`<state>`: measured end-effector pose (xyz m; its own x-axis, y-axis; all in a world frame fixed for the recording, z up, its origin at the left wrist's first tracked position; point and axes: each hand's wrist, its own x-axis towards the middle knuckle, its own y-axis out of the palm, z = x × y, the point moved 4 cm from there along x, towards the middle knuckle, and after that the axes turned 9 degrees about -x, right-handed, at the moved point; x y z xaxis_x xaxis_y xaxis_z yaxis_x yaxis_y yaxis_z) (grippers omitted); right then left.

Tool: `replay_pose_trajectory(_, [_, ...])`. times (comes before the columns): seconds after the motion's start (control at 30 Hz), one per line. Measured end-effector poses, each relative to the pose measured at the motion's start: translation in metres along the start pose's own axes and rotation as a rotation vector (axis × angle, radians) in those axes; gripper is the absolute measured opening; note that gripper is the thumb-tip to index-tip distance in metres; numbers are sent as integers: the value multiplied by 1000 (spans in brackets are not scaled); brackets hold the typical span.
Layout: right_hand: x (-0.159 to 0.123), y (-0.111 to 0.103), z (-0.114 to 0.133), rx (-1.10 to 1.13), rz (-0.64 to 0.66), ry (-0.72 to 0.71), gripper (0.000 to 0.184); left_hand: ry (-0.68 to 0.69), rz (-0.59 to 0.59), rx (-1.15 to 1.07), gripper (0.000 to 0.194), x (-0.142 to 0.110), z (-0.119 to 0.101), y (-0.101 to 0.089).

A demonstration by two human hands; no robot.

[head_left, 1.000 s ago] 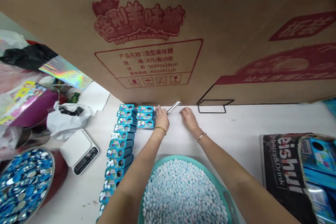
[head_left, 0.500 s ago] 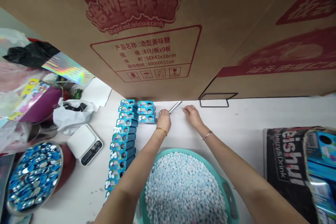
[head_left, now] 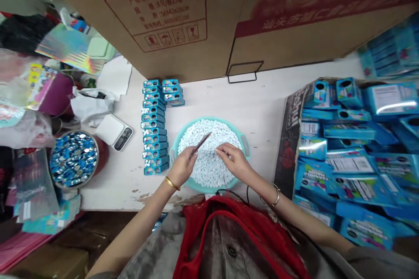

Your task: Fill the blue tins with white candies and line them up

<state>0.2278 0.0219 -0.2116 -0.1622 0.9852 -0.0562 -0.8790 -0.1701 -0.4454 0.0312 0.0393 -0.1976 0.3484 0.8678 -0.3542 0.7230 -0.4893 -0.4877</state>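
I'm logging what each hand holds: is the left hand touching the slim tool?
Touching. The head view shows the left hand gripping the slim tool at one end; the other end juts free.

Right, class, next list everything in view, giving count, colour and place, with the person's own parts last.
Table: one, white, centre
Carton: at least one, brown with red print, back
Wire frame: one, black, carton's foot
Small boxes: over a dozen, blue, two rows left of centre
Basin: one, teal, front centre
Pellets: uncountable, whitish, in basin
Slim tool: one, dark, left hand
Scale: one, white, left
Pot: one, red, left
Shiny pieces: many, blue and silver, in pot
Bags and sheets: several, mixed, far left
Open box: one, black, right
Packs: many, blue, in open box
Bracelets: gold left, silver right
Clothing: red and grey, bottom
Left hand, right hand: over basin
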Motion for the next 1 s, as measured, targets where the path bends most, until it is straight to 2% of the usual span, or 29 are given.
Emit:
replay_pose_trajectory(0.13, [-80, 11, 12, -27, 91, -12, 25, -67, -13, 165, 26, -45, 18, 18])
replay_pose_trajectory(0.2, [-100, 4, 15, -16, 79, -26, 23, -86, -23, 165, 33, -59, 28, 24])
replay_pose_trajectory(0.23, [-106, -7, 13, -15, 34, -16, 23, -100, -32, 163, 38, -63, 32, 26])
replay_pose_trajectory(0.3, [-115, -46, 4, -45, -148, 39, 25, -81, -45, 152, 44, -66, 37, 30])
replay_pose_trajectory(0.4, [-145, -130, -17, -210, -490, 154, 29, -18, -36, 167, 46, -65, 33, 33])
replay_pose_trajectory(0.43, [-159, -157, -25, -295, -564, 195, 30, -2, -28, 179, 46, -65, 30, 33])
replay_pose_trajectory(0.5, [-188, -201, -42, -498, -592, 248, 33, 18, -11, 200, 46, -66, 24, 34])
replay_pose_trajectory(0.57, [-207, -224, -59, -687, -481, 276, 50, 15, 7, 223, 47, -66, 20, 35])
replay_pose_trajectory(0.67, [-206, -233, -83, -859, -346, 407, 64, 11, 44, 252, 46, -63, 15, 40])
replay_pose_trajectory(0.77, [-177, -229, -101, -922, -331, 668, 62, 22, 77, 277, 43, -58, 11, 46])
replay_pose_trajectory(0.87, [-150, -220, -118, -849, -299, 874, 63, 12, 75, 314, 42, -58, 13, 45])
replay_pose_trajectory(0.93, [-144, -215, -127, -746, -327, 893, 69, -6, 63, 327, 42, -63, 20, 40])
replay_pose_trajectory(1.0, [-149, -214, -132, -636, -396, 801, 72, -38, 55, 335, 42, -70, 28, 30])
